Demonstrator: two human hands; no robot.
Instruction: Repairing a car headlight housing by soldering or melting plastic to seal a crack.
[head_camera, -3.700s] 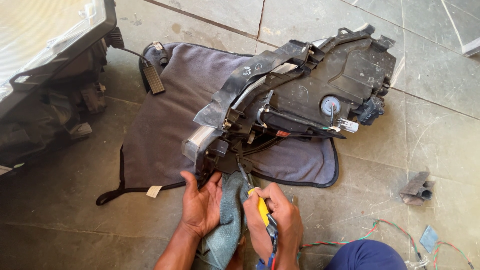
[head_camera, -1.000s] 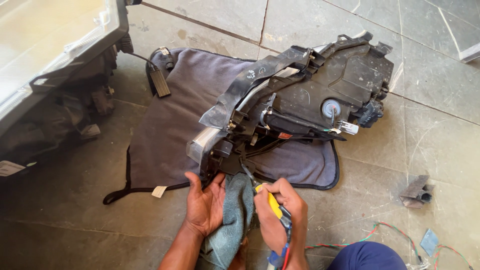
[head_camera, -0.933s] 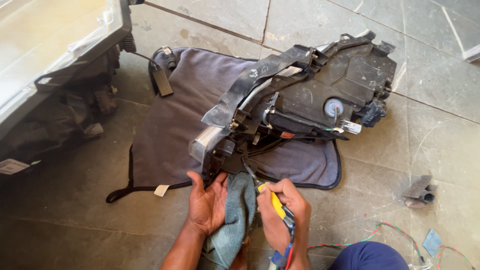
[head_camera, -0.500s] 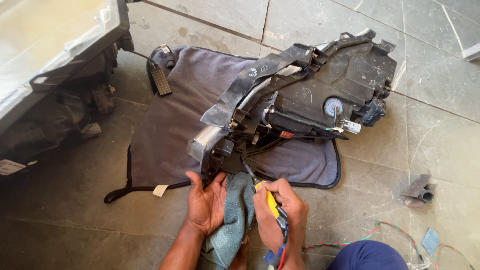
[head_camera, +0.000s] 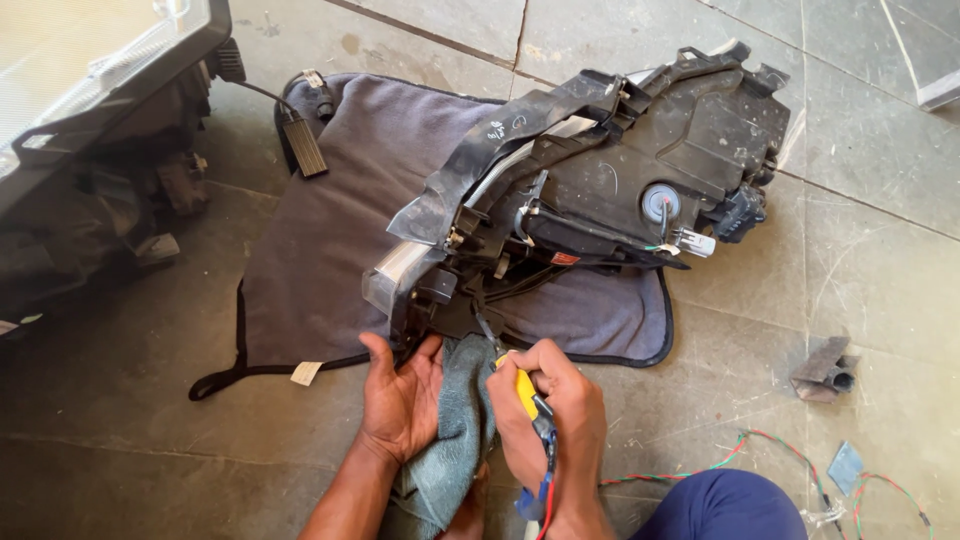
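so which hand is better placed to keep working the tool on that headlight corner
Right. The right hand already grips the yellow-handled tool, tip toward the headlight housing. The left hand is pressed on the cloth.

Grey tiled floor (head_camera: 880, 280), scuffed and dusty, grout lines running diagonally across it. Daylight falls bright at the far right. Red and green wires (head_camera: 760, 455) trail near right, beside a small grey scrap (head_camera: 845, 465).
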